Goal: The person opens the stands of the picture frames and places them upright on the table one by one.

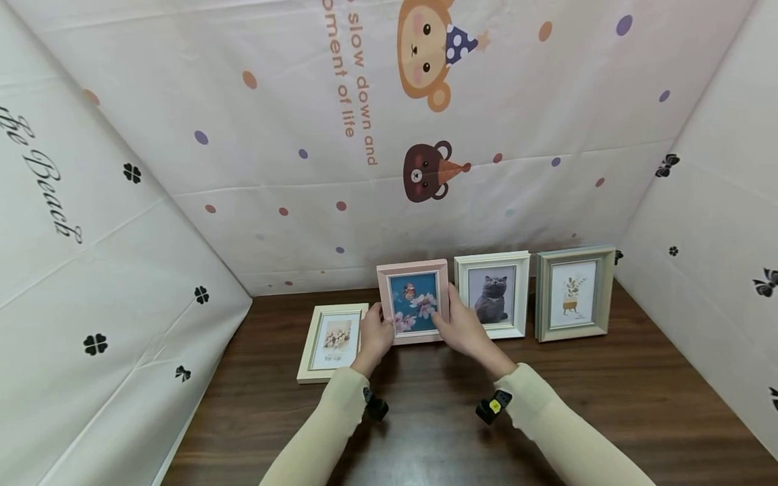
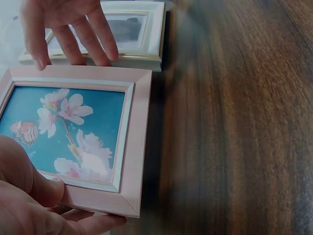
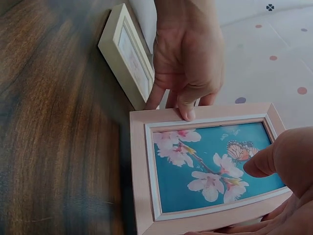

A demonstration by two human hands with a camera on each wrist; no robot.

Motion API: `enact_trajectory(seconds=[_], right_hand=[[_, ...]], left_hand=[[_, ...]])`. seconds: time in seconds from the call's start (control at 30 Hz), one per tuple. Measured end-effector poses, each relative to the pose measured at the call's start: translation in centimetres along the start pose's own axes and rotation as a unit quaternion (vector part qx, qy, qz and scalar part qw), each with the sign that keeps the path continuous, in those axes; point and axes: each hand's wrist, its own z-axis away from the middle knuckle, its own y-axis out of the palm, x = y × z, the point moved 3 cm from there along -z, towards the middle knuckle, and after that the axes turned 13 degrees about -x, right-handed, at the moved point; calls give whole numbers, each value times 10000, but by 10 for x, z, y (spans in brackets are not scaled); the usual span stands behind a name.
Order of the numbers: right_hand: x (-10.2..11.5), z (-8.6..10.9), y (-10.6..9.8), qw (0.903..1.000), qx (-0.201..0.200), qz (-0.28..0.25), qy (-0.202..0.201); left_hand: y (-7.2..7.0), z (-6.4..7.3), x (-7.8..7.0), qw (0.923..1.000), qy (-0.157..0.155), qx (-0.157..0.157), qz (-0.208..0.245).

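A pink picture frame (image 1: 412, 301) with blossoms and a butterfly on blue is upright between both hands. My left hand (image 1: 375, 336) pinches its left side, with the thumb (image 2: 49, 188) on the front border and fingers behind. My right hand (image 1: 464, 327) is at the frame's right side; its fingers (image 2: 71, 46) are straight and touch that edge. The right thumb (image 3: 264, 161) hovers in front of the picture. Whether the frame's bottom rests on the table is hard to tell. Beside my left hand is a cream picture frame (image 1: 333, 342), partly covered by that hand.
Right of the pink frame stands a white frame with a grey cat (image 1: 491, 295). A grey-green frame with a potted plant (image 1: 574, 293) stands farther right. All are on a dark wooden table (image 1: 450, 432). Printed white cloth (image 1: 292, 175) hangs behind and at both sides.
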Motion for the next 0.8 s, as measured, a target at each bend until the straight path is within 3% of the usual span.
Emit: enact_trajectory(seconds=[0.17,0.8], right_hand=[[-3,0,3,10000,-33,-6,13],[-4,1,13,9992,-290,-272,32]], left_hand=[[4,-1,5,9999,-122,21,-71],[8,-6,4,9998,81,-108,-161]])
